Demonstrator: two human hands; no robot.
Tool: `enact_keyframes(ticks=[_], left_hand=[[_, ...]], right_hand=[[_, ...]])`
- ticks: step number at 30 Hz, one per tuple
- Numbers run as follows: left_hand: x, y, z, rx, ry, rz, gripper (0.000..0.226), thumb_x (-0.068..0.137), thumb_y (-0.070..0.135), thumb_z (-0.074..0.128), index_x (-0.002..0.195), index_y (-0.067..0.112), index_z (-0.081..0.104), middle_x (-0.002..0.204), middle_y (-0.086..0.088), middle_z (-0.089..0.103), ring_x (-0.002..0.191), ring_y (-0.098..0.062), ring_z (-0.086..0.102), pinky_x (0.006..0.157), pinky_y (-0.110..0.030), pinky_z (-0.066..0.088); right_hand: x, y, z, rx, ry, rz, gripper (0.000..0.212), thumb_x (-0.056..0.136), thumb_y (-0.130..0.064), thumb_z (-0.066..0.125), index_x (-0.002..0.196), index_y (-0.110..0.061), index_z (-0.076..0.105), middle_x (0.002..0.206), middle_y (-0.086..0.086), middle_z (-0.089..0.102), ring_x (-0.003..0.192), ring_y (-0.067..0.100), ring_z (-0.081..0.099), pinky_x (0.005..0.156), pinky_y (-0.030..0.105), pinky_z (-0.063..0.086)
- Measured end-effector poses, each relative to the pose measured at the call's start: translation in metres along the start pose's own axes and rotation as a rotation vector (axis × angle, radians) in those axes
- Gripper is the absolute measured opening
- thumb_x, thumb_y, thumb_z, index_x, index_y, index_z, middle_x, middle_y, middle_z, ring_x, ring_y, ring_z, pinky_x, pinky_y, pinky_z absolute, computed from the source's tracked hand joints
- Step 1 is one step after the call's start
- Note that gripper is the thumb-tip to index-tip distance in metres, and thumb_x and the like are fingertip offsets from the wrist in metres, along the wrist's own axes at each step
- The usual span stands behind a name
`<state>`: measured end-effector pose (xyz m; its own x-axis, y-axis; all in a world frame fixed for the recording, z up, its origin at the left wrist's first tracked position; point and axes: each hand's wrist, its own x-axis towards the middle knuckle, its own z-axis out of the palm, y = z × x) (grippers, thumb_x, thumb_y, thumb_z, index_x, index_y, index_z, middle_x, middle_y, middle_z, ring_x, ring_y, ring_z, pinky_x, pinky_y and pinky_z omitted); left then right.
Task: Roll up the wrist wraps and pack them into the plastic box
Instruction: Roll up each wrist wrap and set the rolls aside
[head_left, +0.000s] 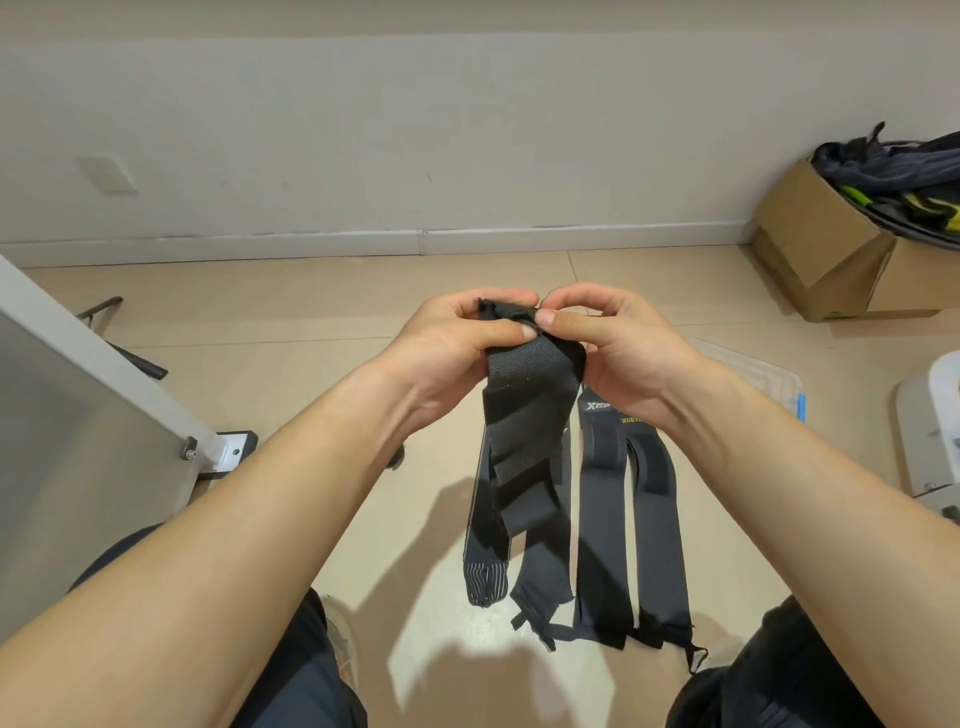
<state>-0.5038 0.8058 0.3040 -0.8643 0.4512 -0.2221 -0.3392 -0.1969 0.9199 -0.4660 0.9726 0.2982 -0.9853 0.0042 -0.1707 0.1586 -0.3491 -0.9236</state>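
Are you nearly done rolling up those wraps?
Not nearly. No finished roll shows. The left hand and right hand pinch the top end of one black wrap, whose length hangs unrolled. The other wraps lie flat on the floor, and the plastic box sits behind the right wrist; its inside is hidden.

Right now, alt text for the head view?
The left hand and right hand pinch the top end of a black wrist wrap that hangs toward the tiled floor. Other wraps lie flat on the floor under the right wrist, with a clear plastic box just beyond.
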Motion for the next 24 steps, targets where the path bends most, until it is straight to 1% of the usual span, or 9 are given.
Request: enact_keyframes(ticks=[4, 5, 8, 10, 13, 15, 18, 21, 24], left_hand=[[-0.002, 0.003, -0.004, -0.063, -0.085, -0.036, 0.024, 0.091, -0.008, 0.062, 0.112, 0.003, 0.065, 0.093, -0.01, 0.072, 0.087, -0.021, 0.071, 0.082, -0.028, 0.06], [-0.001, 0.001, -0.005, -0.019, -0.068, -0.023, 0.019, 0.094, -0.002, 0.063, 0.111, 0.002, 0.065, 0.094, -0.011, 0.071, 0.086, -0.021, 0.07, 0.081, -0.029, 0.06], [0.003, -0.007, -0.008, 0.333, 0.055, 0.096, 0.012, 0.097, 0.013, 0.067, 0.106, 0.007, 0.072, 0.092, -0.007, 0.073, 0.086, -0.019, 0.071, 0.077, -0.03, 0.059], [0.003, -0.009, -0.008, 0.43, 0.109, 0.182, 0.008, 0.096, 0.013, 0.069, 0.103, 0.013, 0.074, 0.087, -0.001, 0.073, 0.085, -0.015, 0.071, 0.078, -0.031, 0.061], [0.002, -0.008, -0.003, 0.392, 0.117, 0.218, 0.013, 0.095, 0.012, 0.07, 0.105, 0.021, 0.071, 0.087, -0.003, 0.072, 0.084, -0.016, 0.07, 0.079, -0.033, 0.061], [0.002, -0.01, 0.0, 0.375, 0.104, 0.199, 0.01, 0.096, 0.017, 0.07, 0.104, 0.023, 0.069, 0.086, -0.001, 0.071, 0.081, -0.013, 0.069, 0.075, -0.029, 0.058], [0.005, -0.013, 0.0, 0.508, 0.107, 0.268, 0.006, 0.097, 0.017, 0.069, 0.102, 0.02, 0.071, 0.088, 0.004, 0.071, 0.082, -0.007, 0.065, 0.077, -0.024, 0.052], [0.006, -0.013, 0.001, 0.507, 0.148, 0.302, 0.014, 0.094, 0.009, 0.072, 0.097, 0.022, 0.072, 0.09, 0.001, 0.072, 0.084, -0.01, 0.067, 0.079, -0.027, 0.055], [0.006, -0.009, 0.003, 0.409, 0.163, 0.287, 0.019, 0.091, 0.004, 0.073, 0.093, 0.023, 0.073, 0.089, 0.0, 0.073, 0.084, -0.01, 0.069, 0.08, -0.025, 0.057]], right_hand=[[0.001, -0.001, -0.002, -0.064, 0.03, -0.012, 0.017, 0.084, 0.005, 0.07, 0.082, -0.011, 0.066, 0.073, 0.006, 0.07, 0.066, 0.02, 0.066, 0.062, 0.027, 0.05], [0.001, 0.0, -0.002, -0.083, 0.045, -0.017, 0.019, 0.086, 0.008, 0.069, 0.081, -0.011, 0.065, 0.072, 0.004, 0.069, 0.066, 0.018, 0.067, 0.061, 0.026, 0.051], [0.002, 0.001, 0.0, -0.106, 0.089, -0.016, 0.025, 0.085, 0.013, 0.069, 0.084, -0.012, 0.064, 0.073, 0.004, 0.071, 0.066, 0.016, 0.069, 0.063, 0.026, 0.054], [0.002, 0.0, -0.001, -0.096, 0.101, -0.012, 0.027, 0.085, 0.014, 0.068, 0.087, -0.012, 0.063, 0.074, 0.004, 0.072, 0.067, 0.016, 0.07, 0.062, 0.026, 0.056], [0.002, -0.006, -0.003, -0.09, 0.12, -0.014, 0.026, 0.085, 0.014, 0.068, 0.087, -0.012, 0.063, 0.073, 0.003, 0.073, 0.066, 0.015, 0.07, 0.06, 0.024, 0.057], [0.001, -0.007, -0.003, -0.107, 0.126, -0.014, 0.026, 0.085, 0.015, 0.068, 0.086, -0.011, 0.064, 0.071, 0.002, 0.074, 0.065, 0.014, 0.071, 0.059, 0.024, 0.057], [-0.001, -0.003, -0.002, -0.134, 0.128, -0.007, 0.025, 0.084, 0.016, 0.068, 0.086, -0.008, 0.064, 0.069, 0.003, 0.074, 0.065, 0.014, 0.072, 0.06, 0.025, 0.059], [0.0, -0.003, 0.0, -0.094, 0.131, -0.013, 0.021, 0.085, 0.014, 0.068, 0.089, -0.007, 0.065, 0.072, 0.004, 0.074, 0.066, 0.015, 0.072, 0.064, 0.026, 0.061], [-0.001, -0.004, -0.005, -0.008, 0.063, 0.038, 0.016, 0.09, 0.002, 0.069, 0.103, -0.008, 0.067, 0.085, 0.006, 0.074, 0.077, 0.019, 0.073, 0.074, 0.03, 0.062]])
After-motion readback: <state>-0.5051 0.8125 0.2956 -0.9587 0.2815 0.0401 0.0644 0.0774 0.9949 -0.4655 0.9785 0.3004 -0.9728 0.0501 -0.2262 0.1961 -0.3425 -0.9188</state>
